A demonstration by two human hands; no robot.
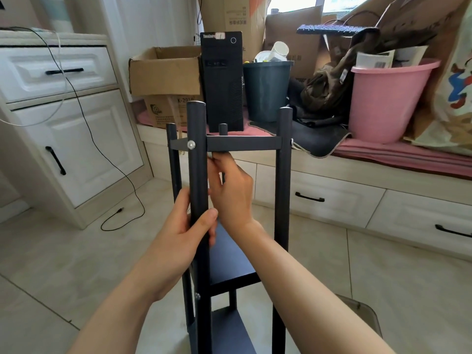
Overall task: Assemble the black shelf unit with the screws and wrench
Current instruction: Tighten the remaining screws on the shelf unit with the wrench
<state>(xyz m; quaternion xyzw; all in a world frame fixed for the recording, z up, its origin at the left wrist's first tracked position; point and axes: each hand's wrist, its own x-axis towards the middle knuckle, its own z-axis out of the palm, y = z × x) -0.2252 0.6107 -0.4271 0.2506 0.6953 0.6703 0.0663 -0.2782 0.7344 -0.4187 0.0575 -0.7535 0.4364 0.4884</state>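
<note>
Left hand (178,226) grips the upright front post (198,175) while the right hand (229,185), closer, reaches fingers up under the top shelf (242,144) beside the screw (191,144) (can't tell if it's pinching anything).

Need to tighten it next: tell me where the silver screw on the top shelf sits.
In the head view, the silver screw sits left of centre on the near-left post, level with the top shelf, above both hands.
</note>
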